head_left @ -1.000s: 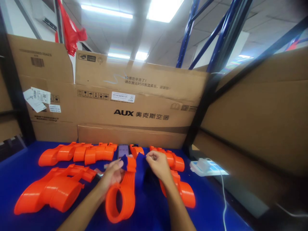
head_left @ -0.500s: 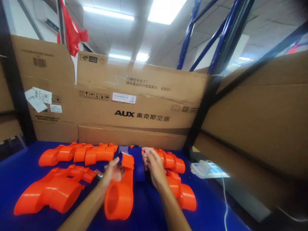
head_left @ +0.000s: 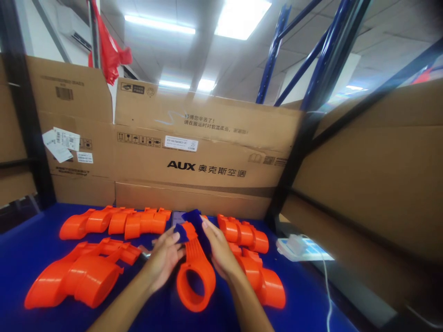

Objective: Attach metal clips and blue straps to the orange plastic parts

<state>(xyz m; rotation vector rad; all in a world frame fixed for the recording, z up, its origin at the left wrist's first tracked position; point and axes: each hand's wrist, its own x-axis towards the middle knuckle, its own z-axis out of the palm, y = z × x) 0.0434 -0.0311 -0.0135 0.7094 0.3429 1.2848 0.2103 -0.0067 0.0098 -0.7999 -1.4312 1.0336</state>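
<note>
An orange plastic part [head_left: 195, 272] with a ring at its near end and a ribbed neck lies between my hands on the blue table [head_left: 27, 249]. My left hand [head_left: 165, 256] grips its left side, fingers at the neck. My right hand [head_left: 218, 251] holds the right side, fingers stretched toward the top. A dark blue cloth piece [head_left: 192, 220] wraps the part's far end, touched by both hands.
Rows of like orange parts lie at the back left [head_left: 114, 220], front left [head_left: 74, 276] and right [head_left: 258, 272]. A phone [head_left: 177, 216] lies behind the cloth. Cardboard boxes [head_left: 194, 157] wall the back and right. A white charger and cable [head_left: 294, 242] sit at the right.
The orange part has tipped down so its ring now faces up toward me. The blue cloth has gone from a wide flap to a small piece at the far end. Both hands shifted slightly.
</note>
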